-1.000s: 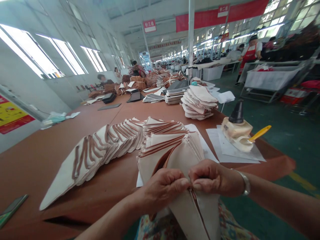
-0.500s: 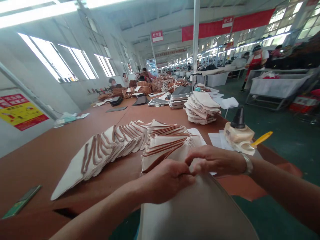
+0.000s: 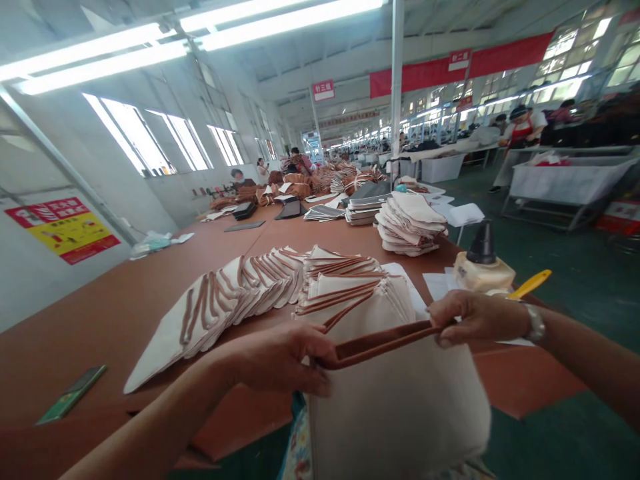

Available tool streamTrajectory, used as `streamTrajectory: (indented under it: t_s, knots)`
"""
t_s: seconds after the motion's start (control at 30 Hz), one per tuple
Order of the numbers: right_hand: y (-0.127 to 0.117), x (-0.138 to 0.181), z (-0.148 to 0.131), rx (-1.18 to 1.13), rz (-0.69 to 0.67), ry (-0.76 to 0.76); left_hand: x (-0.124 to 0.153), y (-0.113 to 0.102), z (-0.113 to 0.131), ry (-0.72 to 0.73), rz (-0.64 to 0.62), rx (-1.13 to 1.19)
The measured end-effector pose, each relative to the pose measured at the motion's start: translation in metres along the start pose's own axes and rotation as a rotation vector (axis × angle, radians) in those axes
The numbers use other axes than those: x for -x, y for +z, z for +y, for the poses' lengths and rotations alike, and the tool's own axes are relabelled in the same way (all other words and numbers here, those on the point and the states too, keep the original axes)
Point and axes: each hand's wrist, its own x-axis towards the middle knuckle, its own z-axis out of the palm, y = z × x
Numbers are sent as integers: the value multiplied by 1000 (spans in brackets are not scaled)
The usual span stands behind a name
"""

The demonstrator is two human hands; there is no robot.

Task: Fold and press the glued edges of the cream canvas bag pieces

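Two hands stretch a cream bag open.
Left hand and right hand grip the bag by its brown rim; stacks lie at 12 o'clock.

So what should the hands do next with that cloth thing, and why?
Probably lay the cream piece on the stack just ahead: the left hand and right hand hold its brown trim pulled straight, and pieces like it lie piled there.
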Motion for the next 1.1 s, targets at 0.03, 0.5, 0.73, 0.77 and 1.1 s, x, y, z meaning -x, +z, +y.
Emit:
streamTrajectory:
  t_s: [0.03,0.5,0.73,0.77,1.1]
  knots:
    - [0,-3,-8,50,4,-14,-2,0,13,49,26,-49]
    - [72,-31,-53,-363,110,-198,-42,9,5,22,-7,372]
    - [50,-32,-34,-363,73,-197,-51,23,11,30,28,611]
    - [47,-32,-36,-358,72,-186,-52,22,14,22,13,635]
    - [50,-15,-87,-126,218,-57,-45,17,22,40,-58,815]
